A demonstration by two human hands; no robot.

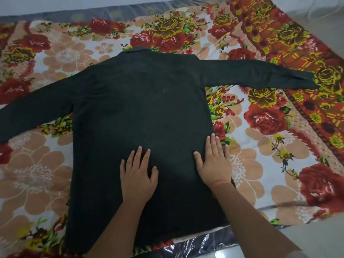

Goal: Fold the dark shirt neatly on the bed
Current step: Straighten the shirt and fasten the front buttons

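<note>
The dark shirt (141, 101) lies spread flat, back side up, on the flowered bed cover (260, 146), collar at the far end and both long sleeves stretched out to the sides. My left hand (138, 175) rests palm down on the lower middle of the shirt, fingers apart. My right hand (214, 162) presses flat on the shirt's lower right edge, with its fingers partly over the side seam. Neither hand grips any cloth.
The bed's near edge, with a shiny dark plastic-covered strip (195, 246), runs just below the shirt's hem. A grey band (111, 13) borders the far side of the bed. Pale floor (325, 229) shows at the right.
</note>
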